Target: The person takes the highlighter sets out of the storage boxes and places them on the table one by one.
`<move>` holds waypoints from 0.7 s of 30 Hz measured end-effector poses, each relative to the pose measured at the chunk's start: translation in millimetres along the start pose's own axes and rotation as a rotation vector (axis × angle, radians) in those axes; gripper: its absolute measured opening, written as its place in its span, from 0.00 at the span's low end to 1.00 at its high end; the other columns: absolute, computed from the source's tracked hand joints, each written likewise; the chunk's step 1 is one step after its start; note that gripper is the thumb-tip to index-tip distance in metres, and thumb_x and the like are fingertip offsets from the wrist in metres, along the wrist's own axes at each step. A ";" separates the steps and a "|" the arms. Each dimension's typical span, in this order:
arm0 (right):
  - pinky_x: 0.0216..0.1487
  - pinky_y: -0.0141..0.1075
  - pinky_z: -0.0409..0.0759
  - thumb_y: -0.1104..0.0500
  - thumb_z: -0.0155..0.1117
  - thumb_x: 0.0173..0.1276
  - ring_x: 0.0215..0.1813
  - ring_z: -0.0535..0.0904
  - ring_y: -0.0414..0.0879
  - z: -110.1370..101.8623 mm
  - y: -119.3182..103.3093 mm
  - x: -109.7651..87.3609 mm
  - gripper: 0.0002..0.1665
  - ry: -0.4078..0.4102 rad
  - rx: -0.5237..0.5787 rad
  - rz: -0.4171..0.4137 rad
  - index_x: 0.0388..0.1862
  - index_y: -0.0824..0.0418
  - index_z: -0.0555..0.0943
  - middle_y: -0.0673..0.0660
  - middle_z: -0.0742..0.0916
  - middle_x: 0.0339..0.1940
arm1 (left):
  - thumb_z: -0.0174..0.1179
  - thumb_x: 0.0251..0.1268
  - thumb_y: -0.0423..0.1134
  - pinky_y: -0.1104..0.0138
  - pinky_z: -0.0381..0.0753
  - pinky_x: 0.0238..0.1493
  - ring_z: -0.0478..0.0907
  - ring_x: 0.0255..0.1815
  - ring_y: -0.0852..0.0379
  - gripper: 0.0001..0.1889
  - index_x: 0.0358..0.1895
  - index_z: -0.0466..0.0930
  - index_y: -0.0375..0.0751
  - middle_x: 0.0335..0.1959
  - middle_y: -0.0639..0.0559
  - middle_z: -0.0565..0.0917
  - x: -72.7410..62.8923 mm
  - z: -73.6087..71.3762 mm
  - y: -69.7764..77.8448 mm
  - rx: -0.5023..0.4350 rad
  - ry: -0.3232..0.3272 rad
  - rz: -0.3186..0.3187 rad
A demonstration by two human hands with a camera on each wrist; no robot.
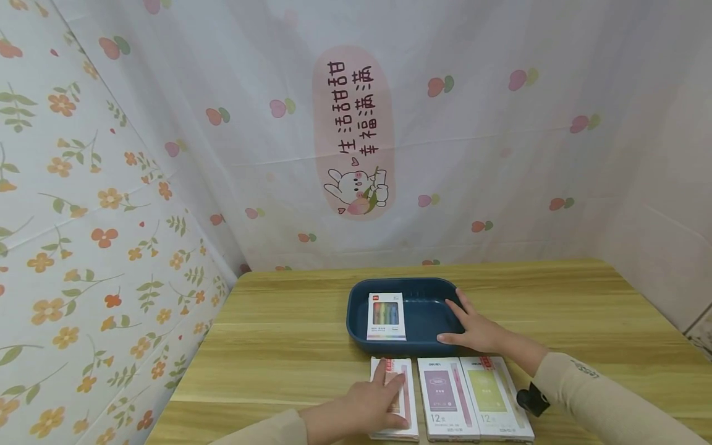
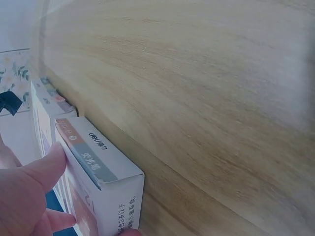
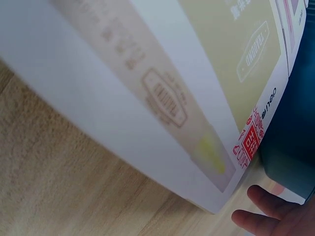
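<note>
My left hand [image 1: 369, 405] rests spread on a white box with a pink label [image 1: 408, 402], its thumb lying on the near part of the face. The left wrist view shows that deli box [image 2: 110, 152] from its end, with a fingertip at its lower side edge. At the right end of a dark blue tray [image 1: 384, 347], my right hand [image 1: 478, 330] reaches over the rim with fingers apart. A white box with a window of coloured sticks [image 1: 385, 315] lies in the tray's left half.
Just right of the left hand, a purple-labelled box [image 1: 442, 395] and a yellow-labelled box [image 1: 486, 392] lie side by side in front of the tray. All stand on a wood-grain table [image 1: 289, 334]. A printed curtain [image 1: 478, 154] hangs behind.
</note>
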State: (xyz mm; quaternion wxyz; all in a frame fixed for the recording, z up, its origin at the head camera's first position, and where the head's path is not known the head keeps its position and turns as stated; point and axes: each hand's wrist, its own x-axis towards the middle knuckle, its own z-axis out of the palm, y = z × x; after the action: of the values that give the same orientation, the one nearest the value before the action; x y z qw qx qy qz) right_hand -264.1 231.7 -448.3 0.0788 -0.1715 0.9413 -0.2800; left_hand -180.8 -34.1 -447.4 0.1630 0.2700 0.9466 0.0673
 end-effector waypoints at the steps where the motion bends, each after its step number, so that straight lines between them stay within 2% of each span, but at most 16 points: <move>1: 0.50 0.63 0.69 0.37 0.62 0.57 0.62 0.60 0.76 0.1 0.2 0.2 0.57 0.001 0.001 -0.002 0.72 0.68 0.49 0.71 0.41 0.72 | 0.60 0.49 0.63 0.64 0.75 0.37 0.79 0.36 0.49 0.39 0.66 0.62 0.53 0.67 0.36 0.60 -0.1 -0.2 1.1 0.004 0.005 0.001; 8: 0.49 0.63 0.69 0.37 0.62 0.57 0.61 0.61 0.76 0.6 1.1 0.8 0.57 0.004 0.005 -0.002 0.72 0.68 0.48 0.71 0.41 0.72 | 0.59 0.50 0.63 0.64 0.75 0.36 0.79 0.35 0.49 0.39 0.66 0.62 0.53 0.67 0.36 0.60 0.4 -0.8 6.4 0.001 0.013 -0.005; 21: 0.50 0.64 0.67 0.37 0.61 0.57 0.61 0.60 0.76 2.8 4.9 2.6 0.57 0.009 0.005 0.002 0.72 0.67 0.48 0.71 0.41 0.72 | 0.58 0.50 0.65 0.63 0.75 0.38 0.77 0.37 0.49 0.39 0.67 0.60 0.57 0.69 0.39 0.57 5.9 1.4 11.0 -0.011 -0.028 -0.058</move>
State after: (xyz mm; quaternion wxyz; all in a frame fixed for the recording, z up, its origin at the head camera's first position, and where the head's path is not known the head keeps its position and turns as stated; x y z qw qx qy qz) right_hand -267.3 233.2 -453.5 0.0753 -0.1693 0.9411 -0.2830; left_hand -179.6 -21.6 -447.9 0.1795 0.2422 0.9513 0.0639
